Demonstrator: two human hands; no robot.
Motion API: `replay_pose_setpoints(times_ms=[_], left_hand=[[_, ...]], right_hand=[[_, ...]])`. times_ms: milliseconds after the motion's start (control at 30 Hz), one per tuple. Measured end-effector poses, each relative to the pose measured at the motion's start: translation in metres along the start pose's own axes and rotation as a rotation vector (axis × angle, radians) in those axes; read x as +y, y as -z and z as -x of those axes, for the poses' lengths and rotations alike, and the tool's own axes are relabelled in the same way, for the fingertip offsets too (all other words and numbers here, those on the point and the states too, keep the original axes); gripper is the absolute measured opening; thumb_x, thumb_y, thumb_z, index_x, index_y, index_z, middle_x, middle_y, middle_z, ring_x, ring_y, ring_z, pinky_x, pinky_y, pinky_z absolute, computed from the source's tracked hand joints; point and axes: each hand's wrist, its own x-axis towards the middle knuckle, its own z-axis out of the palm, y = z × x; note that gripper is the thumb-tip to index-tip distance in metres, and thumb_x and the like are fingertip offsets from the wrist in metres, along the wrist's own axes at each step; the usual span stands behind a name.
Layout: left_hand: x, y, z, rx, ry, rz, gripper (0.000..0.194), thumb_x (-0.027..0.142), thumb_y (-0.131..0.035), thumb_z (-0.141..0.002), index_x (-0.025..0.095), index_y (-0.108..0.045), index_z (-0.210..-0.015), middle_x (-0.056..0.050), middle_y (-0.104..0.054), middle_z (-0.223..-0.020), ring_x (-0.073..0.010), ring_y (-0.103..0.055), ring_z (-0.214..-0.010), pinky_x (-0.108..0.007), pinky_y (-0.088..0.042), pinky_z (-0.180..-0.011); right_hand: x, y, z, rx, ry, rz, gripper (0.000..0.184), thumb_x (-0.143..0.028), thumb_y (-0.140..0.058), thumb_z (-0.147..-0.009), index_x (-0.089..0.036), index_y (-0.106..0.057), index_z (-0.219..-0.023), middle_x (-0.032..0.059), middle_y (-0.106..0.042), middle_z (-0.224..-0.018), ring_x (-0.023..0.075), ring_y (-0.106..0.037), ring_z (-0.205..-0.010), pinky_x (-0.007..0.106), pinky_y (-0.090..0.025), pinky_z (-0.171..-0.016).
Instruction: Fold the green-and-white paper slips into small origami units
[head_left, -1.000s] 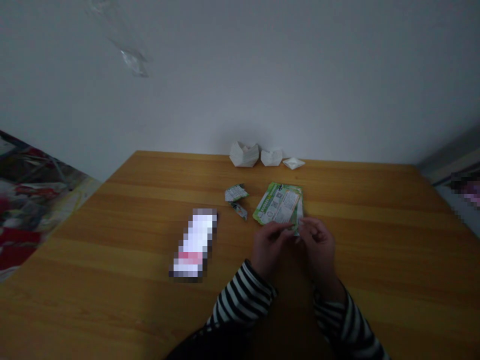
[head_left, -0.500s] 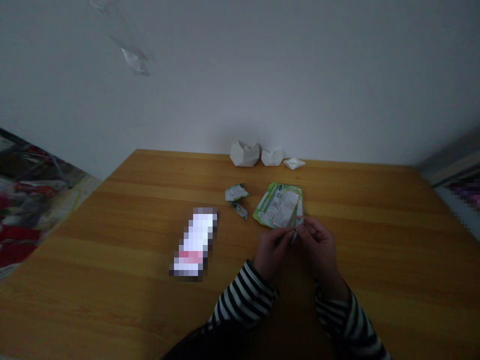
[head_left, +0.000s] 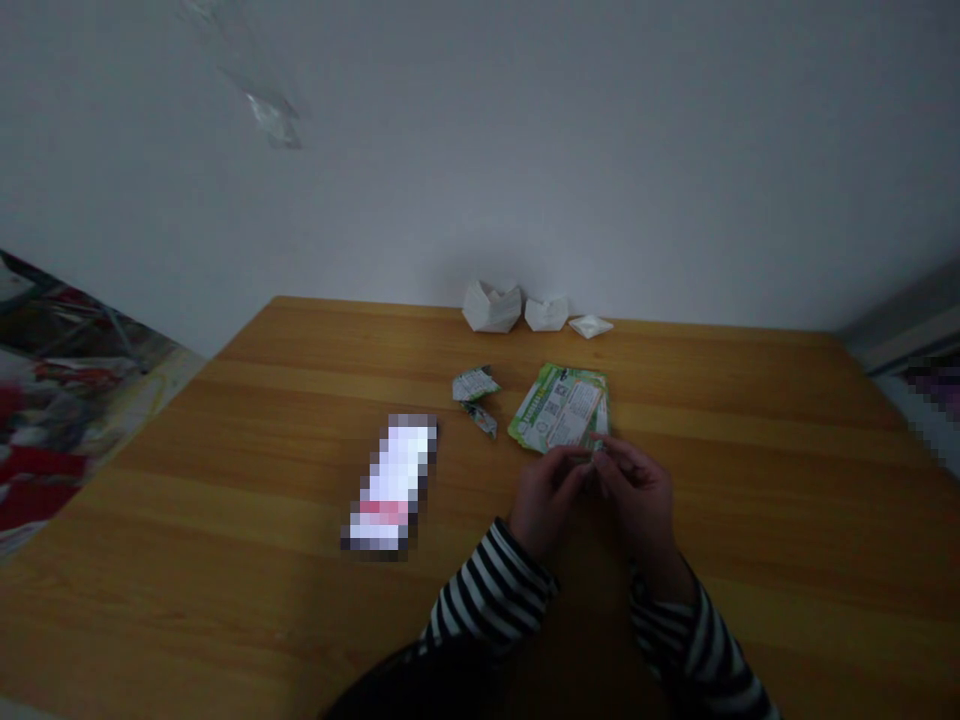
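My left hand (head_left: 547, 495) and my right hand (head_left: 637, 495) meet fingertip to fingertip above the table, each pinching a small folded piece of printed paper (head_left: 598, 449). Most of that piece is hidden by my fingers. Just beyond my hands lie flat green-and-white printed sheets (head_left: 562, 408), like packaging, with the near right corner covered by my fingers. To their left are two folded scraps of similar printed paper, a larger one (head_left: 474, 384) and a narrow one (head_left: 480, 418).
A phone with a lit, blurred screen (head_left: 391, 485) lies left of my hands on the wooden table (head_left: 225, 450). Along the wall stand two white folded paper shapes (head_left: 492, 308) (head_left: 547, 314) and a small white paper boat (head_left: 591, 326). Clutter (head_left: 52, 400) lies beyond the left edge.
My fingers have closed further over the small folded paper, so less of it shows. Both hands stay in nearly the same place, and the things on the table have not moved.
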Motion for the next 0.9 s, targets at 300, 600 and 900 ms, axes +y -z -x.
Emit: replay_pose_setpoints(times_ms=[300, 600, 900], left_hand=[[0.001, -0.003, 0.0, -0.032, 0.015, 0.134, 0.025, 0.032, -0.055, -0.087, 0.015, -0.059, -0.106, -0.005, -0.069, -0.078, -0.0149, -0.064, -0.068, -0.025, -0.05, -0.064], [0.0, -0.004, 0.001, -0.075, -0.066, -0.04, 0.031, 0.023, -0.051, -0.088, 0.018, -0.056, -0.117, -0.008, -0.069, -0.105, -0.0196, -0.065, -0.093, -0.029, -0.05, -0.081], [0.007, 0.004, 0.0, 0.117, -0.074, 0.063, 0.027, 0.015, -0.052, -0.082, 0.018, -0.07, -0.102, -0.007, -0.073, -0.104, -0.0205, -0.066, -0.098, -0.034, -0.049, -0.091]], right_hand=[[0.0, -0.001, 0.0, 0.002, 0.022, 0.018, 0.027, -0.034, -0.07, -0.075, -0.017, -0.071, -0.096, -0.0053, -0.057, -0.051, 0.0079, -0.048, -0.043, 0.019, -0.04, -0.042], [0.007, 0.004, 0.0, -0.079, 0.308, 0.497, 0.026, -0.031, -0.061, -0.082, -0.024, -0.07, -0.105, 0.004, -0.075, -0.093, 0.0182, -0.069, -0.075, 0.03, -0.055, -0.071], [0.008, 0.007, -0.003, -0.108, 0.497, 0.511, 0.034, -0.015, -0.055, -0.081, -0.028, -0.071, -0.108, 0.0036, -0.074, -0.097, 0.0193, -0.069, -0.086, 0.034, -0.054, -0.081]])
